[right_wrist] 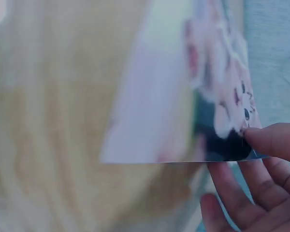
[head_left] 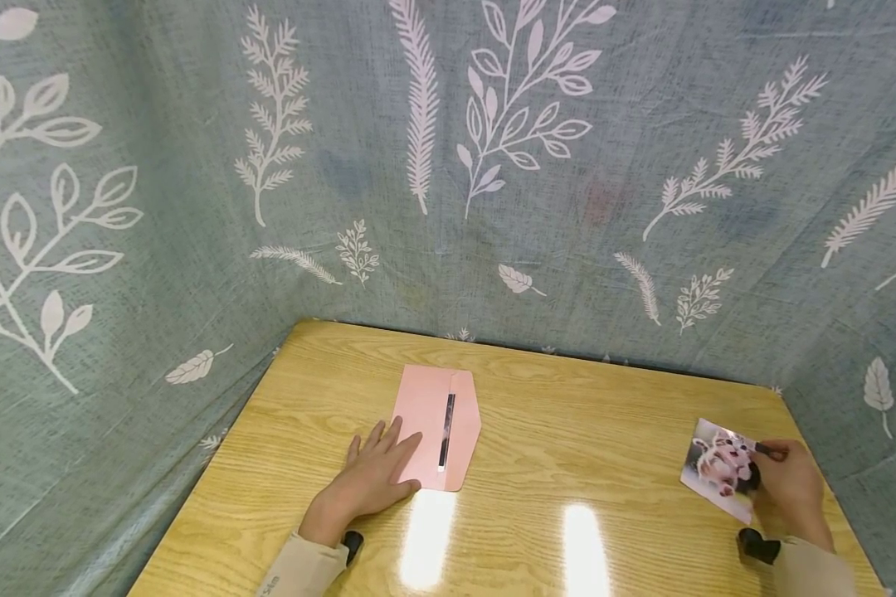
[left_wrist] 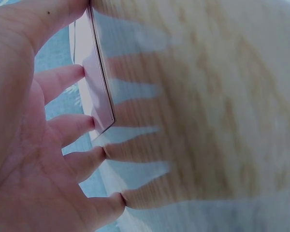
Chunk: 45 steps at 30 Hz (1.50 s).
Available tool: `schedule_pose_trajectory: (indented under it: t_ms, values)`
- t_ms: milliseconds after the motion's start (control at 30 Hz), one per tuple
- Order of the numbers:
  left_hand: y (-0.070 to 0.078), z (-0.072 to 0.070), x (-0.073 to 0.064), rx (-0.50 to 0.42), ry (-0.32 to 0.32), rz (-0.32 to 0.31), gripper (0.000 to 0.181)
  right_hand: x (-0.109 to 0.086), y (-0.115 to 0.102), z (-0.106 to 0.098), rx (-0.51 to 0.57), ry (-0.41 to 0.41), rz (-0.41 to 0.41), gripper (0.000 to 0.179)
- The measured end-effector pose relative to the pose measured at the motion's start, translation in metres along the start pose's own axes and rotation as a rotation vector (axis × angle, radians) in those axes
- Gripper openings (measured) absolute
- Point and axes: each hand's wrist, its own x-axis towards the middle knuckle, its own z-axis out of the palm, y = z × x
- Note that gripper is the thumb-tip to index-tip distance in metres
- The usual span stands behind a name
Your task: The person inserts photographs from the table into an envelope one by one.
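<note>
On the left half of the table lies a pink envelope (head_left: 426, 406), its flap unfolded toward the right. A narrow dark strip (head_left: 446, 431) shows at the envelope's opening; what it belongs to is hidden. My left hand (head_left: 373, 477) rests with spread, fairly straight fingers, some touching the envelope's near left part and others the table. At the far right, my right hand (head_left: 791, 481) pinches a glossy kitten photo (head_left: 720, 468) by its right edge. In the right wrist view the thumb (right_wrist: 275, 142) presses the picture side, with the other fingers beneath the photo.
The wooden table (head_left: 538, 431) has a shiny surface with bright light reflections near its front. A grey-green cloth with white leaf prints (head_left: 448, 166) hangs behind the table and along both sides. Dark straps show at both cuffs.
</note>
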Motion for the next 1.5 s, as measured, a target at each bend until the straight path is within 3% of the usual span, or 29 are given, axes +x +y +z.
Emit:
schedule_pose_trajectory:
  t_ms: [200, 367, 467, 667, 900, 1133, 1367, 1500]
  values:
    - [0.0, -0.001, 0.0, -0.009, 0.005, 0.009, 0.073, -0.002, -0.011, -0.008, 0.109, 0.0, 0.047, 0.044]
    - [0.0, -0.001, 0.0, 0.0, 0.005, 0.008, 0.074, -0.006, -0.018, -0.011, 0.2, 0.012, 0.041, 0.045]
    - [0.001, -0.001, -0.001, 0.007, 0.007, 0.004, 0.073, -0.007, -0.018, -0.011, 0.299, 0.013, 0.047, 0.041]
    - [-0.001, 0.0, 0.0, 0.005, 0.015, 0.011, 0.073, -0.012, -0.022, -0.008, 0.532, -0.009, 0.09, 0.017]
    - [0.0, -0.001, -0.001, 0.006, 0.01, 0.012, 0.073, -0.019, -0.036, -0.004, 0.714, -0.048, 0.09, 0.018]
    - [0.001, -0.002, 0.0, 0.005, 0.008, 0.009, 0.073, -0.022, -0.057, 0.005, 0.739, -0.071, 0.062, 0.019]
    - [0.001, -0.001, -0.001, -0.003, 0.003, 0.005, 0.074, -0.023, -0.078, 0.016, 0.659, -0.067, 0.054, 0.025]
    - [0.0, 0.0, 0.0, -0.003, 0.003, 0.002, 0.074, -0.024, -0.087, 0.02, 0.691, -0.055, 0.054, 0.026]
